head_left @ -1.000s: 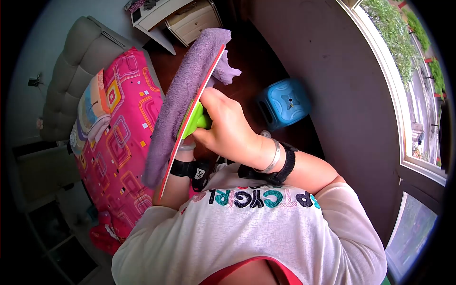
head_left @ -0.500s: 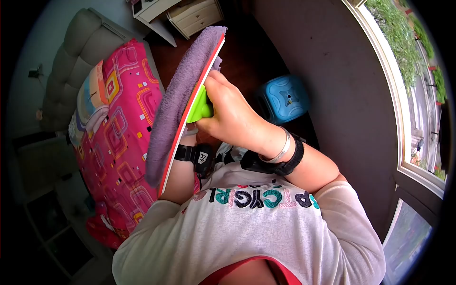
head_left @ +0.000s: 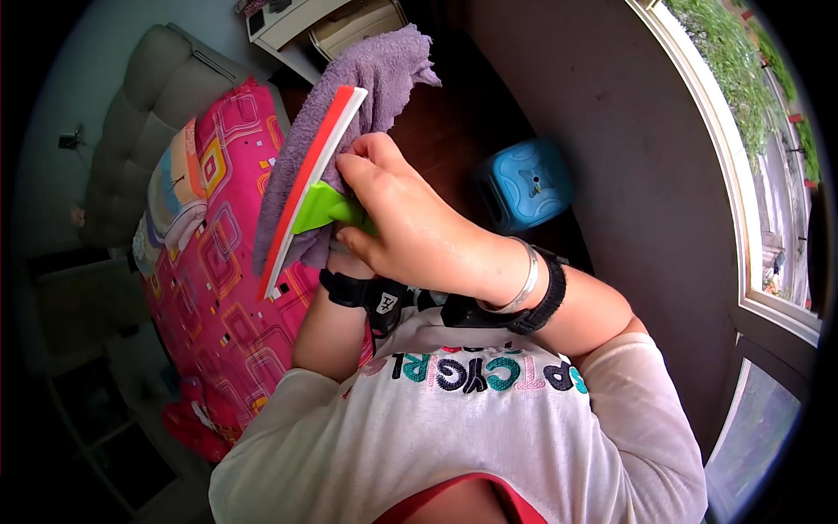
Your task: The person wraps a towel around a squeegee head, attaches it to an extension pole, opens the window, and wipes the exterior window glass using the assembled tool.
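The green handle of a squeegee (head_left: 316, 208) with a red and white blade is gripped in my right hand (head_left: 410, 214), its thumb and fingers curled around the handle. The blade slants from upper right to lower left. Behind it hangs a purple towel (head_left: 371, 74), its upper end bulging past the blade and its lower folds below the green part. My left hand is hidden behind the towel and squeegee; only the wrist with its black strap (head_left: 345, 288) shows, so its fingers cannot be made out.
On the left is a bed with a pink patterned cover (head_left: 236, 218) and a grey headboard (head_left: 148, 113). A blue stool (head_left: 531, 185) stands on the dark floor near the wall. At the top is a white desk (head_left: 292, 26); a window (head_left: 733, 140) is on the right.
The squeegee has shifted left and down, away from the towel's upper end. More of the towel now shows on the right of the blade. My right hand has turned slightly with the handle.
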### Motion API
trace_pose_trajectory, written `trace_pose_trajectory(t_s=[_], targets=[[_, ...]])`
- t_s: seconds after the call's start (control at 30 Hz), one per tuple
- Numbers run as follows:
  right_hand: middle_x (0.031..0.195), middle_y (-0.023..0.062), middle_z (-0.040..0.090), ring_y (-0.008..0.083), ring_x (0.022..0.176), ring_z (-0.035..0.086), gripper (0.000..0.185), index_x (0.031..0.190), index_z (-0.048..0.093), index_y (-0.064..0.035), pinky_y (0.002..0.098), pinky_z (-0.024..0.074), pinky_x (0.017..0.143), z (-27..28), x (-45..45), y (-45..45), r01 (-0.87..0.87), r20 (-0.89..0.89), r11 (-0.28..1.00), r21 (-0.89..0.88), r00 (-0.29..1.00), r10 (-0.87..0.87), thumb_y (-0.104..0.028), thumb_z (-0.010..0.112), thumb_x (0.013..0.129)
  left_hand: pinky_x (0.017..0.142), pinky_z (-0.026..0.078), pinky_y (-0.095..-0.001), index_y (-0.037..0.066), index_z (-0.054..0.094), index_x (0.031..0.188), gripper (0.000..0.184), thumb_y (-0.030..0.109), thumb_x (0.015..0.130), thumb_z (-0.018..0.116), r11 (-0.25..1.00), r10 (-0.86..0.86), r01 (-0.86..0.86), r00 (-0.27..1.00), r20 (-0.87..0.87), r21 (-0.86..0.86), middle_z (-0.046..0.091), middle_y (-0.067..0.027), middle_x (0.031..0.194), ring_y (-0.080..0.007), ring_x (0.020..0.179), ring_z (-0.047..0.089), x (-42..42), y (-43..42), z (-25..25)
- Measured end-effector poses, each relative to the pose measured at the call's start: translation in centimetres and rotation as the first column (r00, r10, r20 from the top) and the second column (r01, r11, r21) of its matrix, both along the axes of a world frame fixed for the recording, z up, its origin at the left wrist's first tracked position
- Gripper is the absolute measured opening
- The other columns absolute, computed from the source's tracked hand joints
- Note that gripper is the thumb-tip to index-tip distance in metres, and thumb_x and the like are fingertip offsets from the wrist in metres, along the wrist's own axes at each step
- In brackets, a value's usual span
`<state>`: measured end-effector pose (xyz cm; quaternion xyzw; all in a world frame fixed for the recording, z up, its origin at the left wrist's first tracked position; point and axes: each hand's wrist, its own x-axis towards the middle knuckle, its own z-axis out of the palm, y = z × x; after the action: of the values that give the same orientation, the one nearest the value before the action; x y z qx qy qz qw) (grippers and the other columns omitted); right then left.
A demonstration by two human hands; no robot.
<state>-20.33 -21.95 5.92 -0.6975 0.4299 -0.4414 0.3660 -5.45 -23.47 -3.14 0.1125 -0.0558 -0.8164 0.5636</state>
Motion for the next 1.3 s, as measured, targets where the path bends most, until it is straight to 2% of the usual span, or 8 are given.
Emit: trace_pose_trajectory(t_s=[0.33, 0.47, 0.73, 0.8, 0.93, 1.07, 1.2, 1.3], targets=[[0.075, 0.0135, 0.063, 0.031, 0.079, 0.051, 0.011, 0.072, 0.067, -0.0047, 0.0357, 0.045, 0.072, 1.8, -0.4, -3.9, -0.201, -0.504, 0.975, -0.096, 0.855, 0.127, -0.012, 0.067, 0.064, 0.096, 0.043, -0.0407, 0.002, 0.044, 0.122, 0.038, 0.029, 0.096, 0.047, 0.979, -0.162, 0.174, 0.981, -0.109, 0.108, 0.053, -0.0141, 0.122, -0.0251, 0.106, 0.054, -1.6, -1.3, -2.4], [0.08, 0.0245, 0.064, 0.0373, 0.091, 0.061, 0.027, 0.081, 0.067, 0.0074, 0.0387, 0.0547, 0.072, 2.6, -1.8, -5.9, -0.248, -0.548, 0.959, 0.134, 0.788, 0.28, -0.018, 0.071, 0.074, 0.092, 0.048, -0.0393, 0.007, 0.045, 0.123, 0.041, 0.037, 0.095, 0.046, 0.954, -0.223, 0.266, 0.939, -0.263, 0.138, 0.052, -0.0114, 0.124, -0.0229, 0.114, 0.051, -2.3, -0.7, -3.9], [0.08, 0.0148, 0.068, 0.0281, 0.073, 0.067, 0.033, 0.088, 0.068, 0.0037, 0.0317, 0.0534, 0.063, -1.8, -8.4, -8.0, -0.497, -0.337, 0.747, 0.441, 0.68, 0.651, -0.029, 0.07, 0.081, 0.055, 0.049, -0.0342, 0.005, 0.048, 0.101, 0.016, 0.019, 0.093, 0.048, 0.802, -0.242, 0.537, 0.691, -0.682, 0.26, 0.041, -0.0052, 0.094, -0.0181, 0.079, 0.045, -6.1, 1.9, -4.1], [0.078, 0.0093, 0.069, 0.0188, 0.068, 0.067, 0.03, 0.087, 0.067, 0.0016, 0.0248, 0.0518, 0.059, -4.3, -13.1, -8.4, -0.656, 0.26, 0.53, 0.538, 0.727, 0.636, -0.028, 0.063, 0.088, 0.054, 0.048, -0.0347, 0.001, 0.041, 0.106, 0.018, 0.012, 0.093, 0.046, 0.772, -0.246, 0.575, 0.663, -0.707, 0.27, 0.037, -0.0073, 0.098, -0.0172, 0.076, 0.046, -6.2, 2.4, -4.6], [0.078, 0.0076, 0.068, 0.0138, 0.066, 0.066, 0.026, 0.084, 0.066, -0.0003, 0.0223, 0.0522, 0.057, -15.0, -23.5, -9.4, -0.418, 0.567, 0.688, 0.593, 0.824, 0.012, -0.026, 0.063, 0.09, 0.05, 0.048, -0.0297, -0.003, 0.036, 0.107, 0.02, 0.0, 0.092, 0.048, 0.784, -0.165, 0.479, 0.774, -0.612, 0.395, 0.034, -0.0084, 0.098, -0.014, 0.072, 0.046, -4.8, 3.0, -7.9], [0.076, 0.0097, 0.066, 0.0168, 0.06, 0.064, 0.014, 0.083, 0.06, -0.0004, 0.0259, 0.0543, 0.057, -35.5, -29.2, -5.9, 0.312, 0.115, 0.352, 0.882, 0.584, -0.804, -0.013, 0.064, 0.087, 0.052, 0.044, -0.0281, 0.005, 0.032, 0.101, 0.02, 0.001, 0.092, 0.049, 0.696, -0.04, 0.438, 0.815, -0.578, 0.569, 0.039, -0.0061, 0.088, -0.0143, 0.068, 0.048, -4.1, 3.8, -10.6], [0.08, 0.0107, 0.065, 0.02, 0.062, 0.067, 0.022, 0.096, 0.059, -0.0018, 0.0284, 0.0549, 0.052, -51.1, -28.6, 0.8, 0.668, -0.586, -0.052, 0.742, 0.608, -0.535, -0.004, 0.07, 0.076, 0.052, 0.046, -0.031, -0.003, 0.035, 0.108, 0.016, 0.002, 0.093, 0.041, 0.69, 0.078, 0.293, 0.879, -0.47, 0.662, 0.034, -0.0092, 0.101, -0.0167, 0.073, 0.049, -3.5, 4.9, -13.2], [0.092, 0.0193, 0.066, 0.0352, 0.088, 0.065, 0.035, 0.1, 0.061, -0.0038, 0.0386, 0.0533, 0.08, -58.2, -27.6, 2.7, 0.828, -0.729, 0.163, 0.536, 0.552, -0.405, -0.009, 0.076, 0.069, 0.053, 0.046, -0.03, 0.004, 0.033, 0.104, 0.016, 0.0, 0.091, 0.043, 0.622, 0.134, 0.256, 0.897, -0.422, 0.74, 0.039, -0.0073, 0.091, -0.0155, 0.072, 0.05, -3.1, 4.8, -15.5]])
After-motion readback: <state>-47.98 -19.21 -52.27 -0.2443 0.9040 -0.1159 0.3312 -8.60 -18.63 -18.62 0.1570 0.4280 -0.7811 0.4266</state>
